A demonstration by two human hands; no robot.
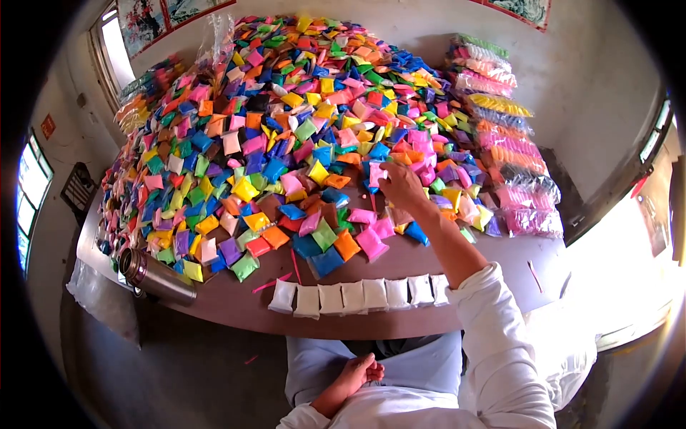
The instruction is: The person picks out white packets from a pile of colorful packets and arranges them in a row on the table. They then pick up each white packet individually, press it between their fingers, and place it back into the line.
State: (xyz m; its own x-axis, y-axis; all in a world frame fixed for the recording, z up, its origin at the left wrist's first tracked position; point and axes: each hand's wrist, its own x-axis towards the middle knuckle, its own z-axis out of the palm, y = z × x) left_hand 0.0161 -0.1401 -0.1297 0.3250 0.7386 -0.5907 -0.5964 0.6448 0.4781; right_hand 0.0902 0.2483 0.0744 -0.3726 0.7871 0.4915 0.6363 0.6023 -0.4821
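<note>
My right hand (pixel 401 187) reaches out over a huge heap of small coloured packets (pixel 300 121) and pinches a light pink packet (pixel 376 174) at the heap's near right part. My left hand (pixel 355 377) rests loosely curled on my lap below the table edge, holding nothing. A row of several white packets (pixel 361 294) lies side by side along the near edge of the brown table (pixel 236 307), just under my right forearm.
A metal flask (pixel 153 275) lies on its side at the near left of the table. Bundled bags of sorted packets (pixel 511 154) are stacked along the right side, more at the far left. A thin pink strip (pixel 271 284) lies beside the white row.
</note>
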